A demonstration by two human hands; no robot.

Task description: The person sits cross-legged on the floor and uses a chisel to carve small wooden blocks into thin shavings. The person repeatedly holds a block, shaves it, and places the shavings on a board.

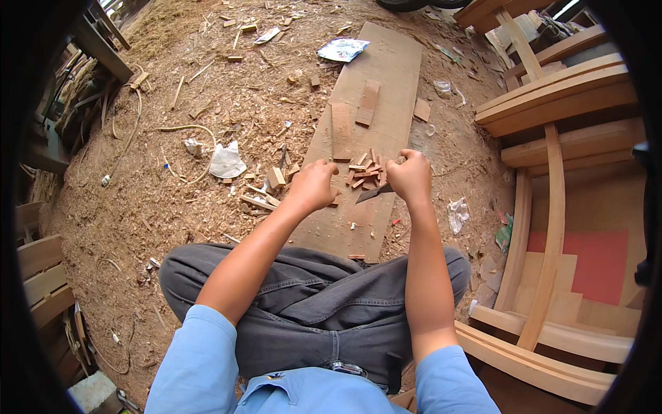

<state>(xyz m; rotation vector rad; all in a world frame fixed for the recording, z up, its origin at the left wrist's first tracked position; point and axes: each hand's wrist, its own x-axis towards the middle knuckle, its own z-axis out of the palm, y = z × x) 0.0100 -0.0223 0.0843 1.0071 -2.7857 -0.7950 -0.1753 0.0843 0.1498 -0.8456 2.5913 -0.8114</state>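
My right hand (412, 178) is closed around the handle of a knife, and its dark blade (373, 194) slants left and down over the board. Across from it, my left hand (314, 186) is curled, with a small piece of wood (335, 197) showing at its fingers; most of that piece is hidden. Between and beyond my hands lies a small heap of cut wood slips (367, 170). They rest on a long brown board (365, 224) that runs away from my crossed legs. Two flat wood blocks (341, 130) (368, 103) lie farther along it.
Wood shavings and scraps cover the ground (165, 234). A printed packet (343, 50) lies at the board's far end. Wooden frames (555, 207) stand close on my right. Left of the board are offcuts (276, 178), a white scrap (227, 161) and a pale cord (200, 130).
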